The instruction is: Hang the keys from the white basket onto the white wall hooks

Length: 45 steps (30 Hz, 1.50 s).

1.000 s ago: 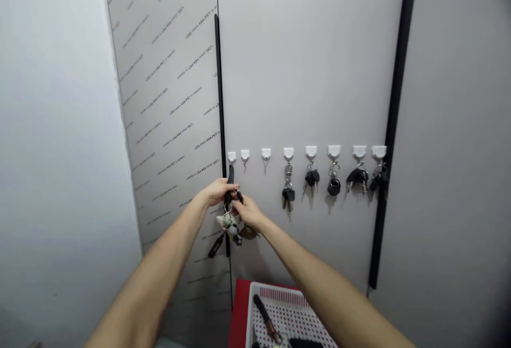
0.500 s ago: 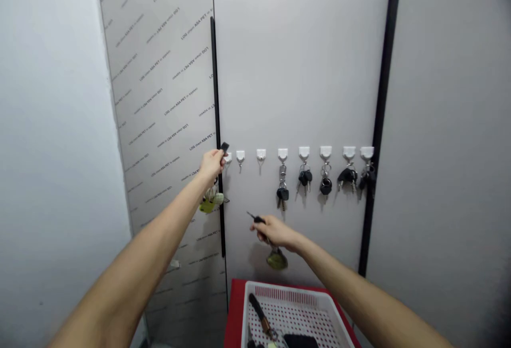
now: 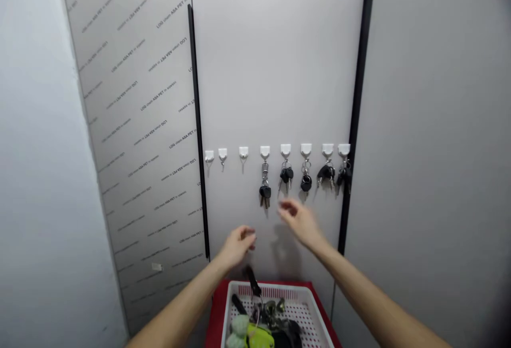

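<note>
A row of white hooks (image 3: 243,151) runs across the grey panel. The three at the left are bare; the others carry black key bunches (image 3: 265,192). My left hand (image 3: 238,244) hovers below the bare hooks with loosely curled fingers and nothing in them. My right hand (image 3: 300,220) is raised just under the hanging keys, fingers apart and empty, a little blurred. Below both hands, a white perforated basket (image 3: 314,308) holds a heap of keys with a pale plush charm and a yellow-green tag (image 3: 255,333). A black key (image 3: 251,281) sticks up at its back rim.
The basket stands on a red surface (image 3: 215,316). Black vertical strips (image 3: 356,108) edge the grey panel. A film-covered panel with printed text (image 3: 147,114) stands at the left, next to a plain white wall (image 3: 35,167).
Both hands have let go of the key bunches they held by the left hooks; the bunches now lie in the basket. Both hands sit lower and more to the right, and the view has shifted.
</note>
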Motion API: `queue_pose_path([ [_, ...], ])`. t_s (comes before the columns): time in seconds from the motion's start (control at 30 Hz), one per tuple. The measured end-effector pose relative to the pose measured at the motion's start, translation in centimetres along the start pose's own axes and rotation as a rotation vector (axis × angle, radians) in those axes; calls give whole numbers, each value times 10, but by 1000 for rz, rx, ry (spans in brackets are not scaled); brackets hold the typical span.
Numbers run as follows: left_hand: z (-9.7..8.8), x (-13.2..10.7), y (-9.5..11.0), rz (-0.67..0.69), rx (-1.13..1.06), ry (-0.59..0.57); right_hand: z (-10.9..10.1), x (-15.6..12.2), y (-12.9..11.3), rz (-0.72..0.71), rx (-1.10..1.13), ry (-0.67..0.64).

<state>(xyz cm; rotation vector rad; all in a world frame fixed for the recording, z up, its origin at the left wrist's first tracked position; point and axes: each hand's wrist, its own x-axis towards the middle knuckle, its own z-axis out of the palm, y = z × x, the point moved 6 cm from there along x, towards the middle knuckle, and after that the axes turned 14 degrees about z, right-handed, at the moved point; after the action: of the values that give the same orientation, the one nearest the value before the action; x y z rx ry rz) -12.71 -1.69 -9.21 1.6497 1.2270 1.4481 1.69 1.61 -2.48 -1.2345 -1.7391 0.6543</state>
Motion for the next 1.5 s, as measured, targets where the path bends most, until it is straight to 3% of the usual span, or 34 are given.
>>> queue_pose_path([
  [0.07, -5, 24, 23, 96, 187, 96, -37, 16, -21, -33, 22, 284],
  [0.13, -7, 48, 47, 182, 375, 226, -55, 30, -34, -50, -33, 413],
  [0.23, 1, 71, 71, 253, 622, 359, -56, 52, -37, -1, -125, 413],
  [0.33, 11, 82, 78, 236, 720, 356, -53, 66, -34, 30, -119, 364],
  [0.47, 4, 95, 89, 220, 532, 347, -67, 74, -47, 15, -124, 390],
  [0.57, -10, 104, 114, 312, 294, 393, -83, 78, -69, -4, -249, 431],
  [0.67, -19, 103, 139, 350, 96, 396, -87, 77, -91, -49, -413, 353],
  [0.77, -9, 90, 146, 324, 24, 219, -72, 61, -97, -159, -530, 144],
  [0.87, 3, 70, 134, 326, 49, 106, -42, 29, -75, -223, -567, -114],
  [1.0, 1, 59, 101, 223, -20, 112, 7, -14, -13, -138, -528, -403],
  [1.1, -17, 67, 97, 199, -88, 252, 37, -36, 29, -78, -519, -488],
  [1.17, -26, 78, 110, 232, -118, 295, 53, -47, 49, -62, -533, -524],
  [1.23, -28, 89, 131, 281, -105, 266, 68, -59, 65, -46, -569, -574],
  [1.37, -27, 109, 173, 415, 57, 284, 87, -78, 86, -23, -687, -599],
  [1.43, -30, 119, 187, 497, 171, 330, 87, -77, 87, -6, -652, -620],
  [1.5, -32, 127, 194, 524, 282, 327, 68, -60, 73, -1, -483, -540],
])
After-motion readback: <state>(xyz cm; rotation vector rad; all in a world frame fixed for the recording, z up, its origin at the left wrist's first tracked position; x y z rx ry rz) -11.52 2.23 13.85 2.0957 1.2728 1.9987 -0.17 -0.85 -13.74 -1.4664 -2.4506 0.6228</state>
